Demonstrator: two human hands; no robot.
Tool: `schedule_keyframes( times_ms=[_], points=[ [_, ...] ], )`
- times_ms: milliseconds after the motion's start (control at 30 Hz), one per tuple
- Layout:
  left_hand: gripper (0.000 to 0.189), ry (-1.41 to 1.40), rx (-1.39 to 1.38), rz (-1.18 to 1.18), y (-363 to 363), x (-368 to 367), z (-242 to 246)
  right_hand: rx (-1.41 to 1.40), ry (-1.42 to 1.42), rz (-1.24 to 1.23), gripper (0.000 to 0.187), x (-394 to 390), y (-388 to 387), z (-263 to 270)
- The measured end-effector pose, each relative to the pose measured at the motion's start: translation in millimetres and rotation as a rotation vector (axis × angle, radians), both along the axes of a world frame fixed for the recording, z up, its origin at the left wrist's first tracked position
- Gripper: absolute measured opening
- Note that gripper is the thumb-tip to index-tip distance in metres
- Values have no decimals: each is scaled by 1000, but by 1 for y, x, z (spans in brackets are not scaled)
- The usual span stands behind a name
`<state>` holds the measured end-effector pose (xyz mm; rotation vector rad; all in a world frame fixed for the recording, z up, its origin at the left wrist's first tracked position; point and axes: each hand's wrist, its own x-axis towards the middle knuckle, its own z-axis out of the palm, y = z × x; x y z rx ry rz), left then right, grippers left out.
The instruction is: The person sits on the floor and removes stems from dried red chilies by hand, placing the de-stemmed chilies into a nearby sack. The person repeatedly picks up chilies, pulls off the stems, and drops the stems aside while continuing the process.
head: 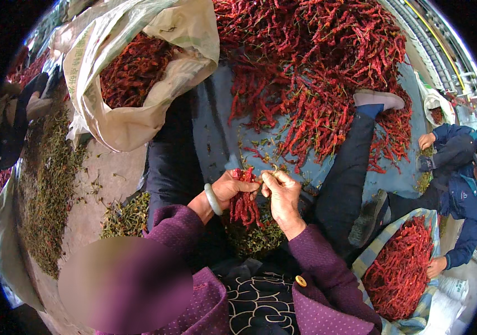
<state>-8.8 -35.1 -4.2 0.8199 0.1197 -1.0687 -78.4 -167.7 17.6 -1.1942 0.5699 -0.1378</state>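
My left hand (231, 188), with a pale bangle at the wrist, is closed around a bunch of dried red chillies (245, 211) that hangs below the fingers. Close on its right, my right hand (281, 190) pinches a thin, pale chilli stem (275, 167) between thumb and forefinger. The fingertips of both hands almost meet. Under them, between my legs, lies a heap of greenish-brown stems (255, 243). Beyond the hands a large pile of dried red chillies (305, 54) covers much of a blue-grey sheet (215, 121).
A pale woven sack (133, 130) holding chillies stands at upper left. Discarded stems (47, 197) lie along the left floor. At right, a checked sack (435, 234) is full of chillies (402, 268); a seated person (464, 192) has one hand on it. A shoe (374, 99) rests against the pile.
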Motion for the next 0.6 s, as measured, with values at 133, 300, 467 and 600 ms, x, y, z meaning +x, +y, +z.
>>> schedule_keyframes(
  times_ms=[133,300,467,600],
  points=[
    [4,-8,34,-129,2,2,3,32,22,28,11,-2,2,3],
    [4,-115,14,-322,6,3,7,591,276,148,9,-6,-23,-1],
    [18,-224,-99,-452,13,2,18,641,392,533,10,-8,-51,5],
    [18,-1,-204,-227,14,7,17,-922,352,949,15,13,-72,-20]
  ],
)
